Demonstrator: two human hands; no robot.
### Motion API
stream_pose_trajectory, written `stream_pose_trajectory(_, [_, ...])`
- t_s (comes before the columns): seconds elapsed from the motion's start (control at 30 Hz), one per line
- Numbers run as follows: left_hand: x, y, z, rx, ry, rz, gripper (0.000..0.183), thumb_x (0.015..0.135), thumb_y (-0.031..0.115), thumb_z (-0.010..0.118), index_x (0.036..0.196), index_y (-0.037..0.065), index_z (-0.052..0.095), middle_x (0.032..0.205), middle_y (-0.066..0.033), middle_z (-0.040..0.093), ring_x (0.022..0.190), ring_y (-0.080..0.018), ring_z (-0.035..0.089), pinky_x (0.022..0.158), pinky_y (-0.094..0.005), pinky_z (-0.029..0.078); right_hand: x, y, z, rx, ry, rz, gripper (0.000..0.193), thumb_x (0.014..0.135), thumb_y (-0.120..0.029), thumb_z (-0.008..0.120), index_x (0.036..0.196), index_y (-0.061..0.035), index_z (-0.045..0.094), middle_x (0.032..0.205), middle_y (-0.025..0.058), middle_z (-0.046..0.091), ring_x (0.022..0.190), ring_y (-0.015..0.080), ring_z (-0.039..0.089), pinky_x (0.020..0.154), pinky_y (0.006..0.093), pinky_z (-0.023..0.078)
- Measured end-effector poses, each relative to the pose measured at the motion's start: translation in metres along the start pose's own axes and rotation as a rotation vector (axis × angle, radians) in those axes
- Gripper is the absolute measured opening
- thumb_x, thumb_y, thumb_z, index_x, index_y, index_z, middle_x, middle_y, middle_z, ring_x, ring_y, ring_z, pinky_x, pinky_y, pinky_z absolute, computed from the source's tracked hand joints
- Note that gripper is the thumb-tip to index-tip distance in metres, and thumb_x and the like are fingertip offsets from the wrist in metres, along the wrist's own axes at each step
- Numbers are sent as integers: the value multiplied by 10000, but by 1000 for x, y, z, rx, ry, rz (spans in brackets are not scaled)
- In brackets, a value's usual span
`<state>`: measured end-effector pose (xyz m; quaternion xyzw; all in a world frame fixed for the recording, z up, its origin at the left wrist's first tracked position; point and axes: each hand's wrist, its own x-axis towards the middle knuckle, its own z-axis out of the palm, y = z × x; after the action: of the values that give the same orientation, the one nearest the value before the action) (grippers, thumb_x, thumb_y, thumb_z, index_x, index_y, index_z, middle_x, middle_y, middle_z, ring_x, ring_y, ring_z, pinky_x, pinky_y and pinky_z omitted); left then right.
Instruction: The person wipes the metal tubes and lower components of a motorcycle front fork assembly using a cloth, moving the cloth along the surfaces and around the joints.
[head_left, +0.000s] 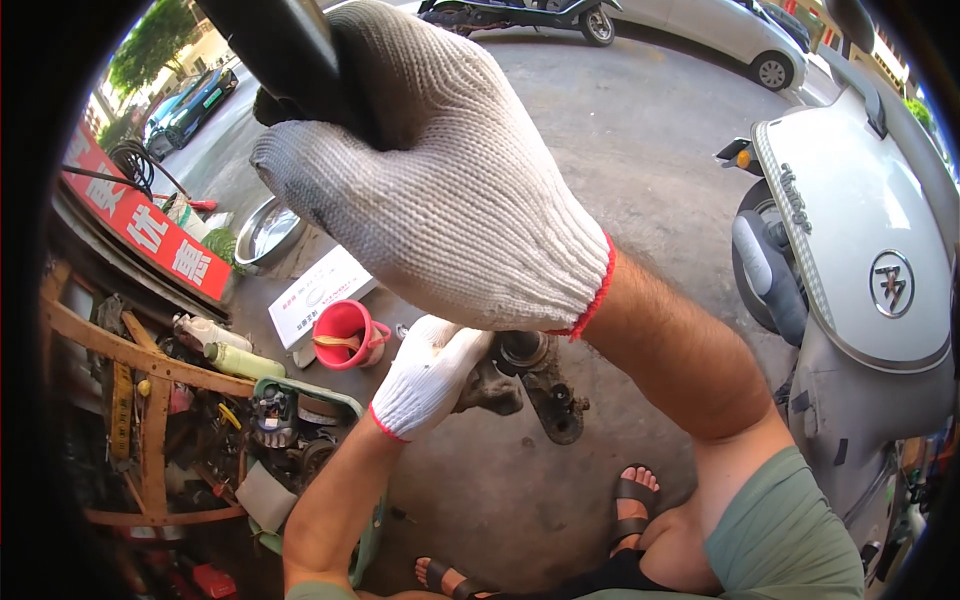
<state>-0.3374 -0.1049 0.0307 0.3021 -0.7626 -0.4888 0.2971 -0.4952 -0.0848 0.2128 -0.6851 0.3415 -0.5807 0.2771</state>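
My right hand (pixel 440 190), in a white knit glove with a red cuff, is raised close to the camera. Its fingers are closed round a thick black cylindrical bar (pixel 275 55) that runs out of the top of the picture. Lower down, my left hand (pixel 430 370), gloved likewise, grips a dark, greasy metal part (pixel 490 392) above the concrete. At its upper end a round dark collar (pixel 522 350) shows, and a flat arm with a toothed end (pixel 560 415) points down. My right hand hides some of the part, and the left fingertips are partly hidden.
A pink bucket (pixel 350 335) and a white printed board (pixel 318 292) stand left of my hands. Below them are a wooden rack (pixel 150 350) and a green crate (pixel 365 405) with loose parts. A pale scooter (pixel 850 240) stands close on the right. Cars are parked beyond.
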Motion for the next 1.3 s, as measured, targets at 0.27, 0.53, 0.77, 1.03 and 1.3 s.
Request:
stream_pose_trajectory(0.27, [1, 35, -5, -24, -81, -340, 342, 921, 140, 686, 1196, -63, 666, 1115, -51, 671, 1003, -116, 586, 881, -318, 503, -8, 1, 18, -115, 137, -38, 227, 905, -146, 660, 912, 65, 577, 715, 251, 646, 707, 381, 712, 661, 448, 551])
stream_pose_trajectory(0.53, [-1, 17, -2, 281, -43, 33, 287, 923, 149, 650, 1144, -24, 706, 1066, -146, 730, 974, -219, 664, 859, -375, 522, 4, 36, 26, 32, 53, -249, 241, 939, -135, 649, 976, 79, 546, 714, 259, 649, 680, 393, 709, 626, 438, 553])
stream_pose_trajectory(0.77, [-14, 27, -5, 396, -58, 68, 242, 894, -33, 645, 1126, 20, 689, 1213, -155, 663, 1157, -338, 619, 1005, -430, 485, 5, 33, 32, 21, 28, -203, 237, 938, -123, 650, 968, 78, 529, 699, 277, 644, 692, 415, 709, 621, 455, 550])
stream_pose_trajectory(1.03, [-26, 43, 14, -18, 129, -236, 292, 915, 111, 646, 1145, -70, 644, 962, -70, 660, 750, -63, 553, 684, -250, 496, 2, 33, 27, 23, 52, -237, 232, 940, -135, 638, 968, 73, 538, 721, 272, 653, 699, 423, 705, 648, 458, 556])
stream_pose_trajectory(1.3, [-19, 37, 10, 114, 87, -164, 257, 883, 80, 674, 1100, -58, 682, 1043, -66, 717, 944, -116, 635, 795, -315, 524, 0, 27, 31, 28, 27, -203, 255, 952, -144, 630, 985, 79, 512, 723, 277, 648, 721, 444, 704, 648, 472, 554])
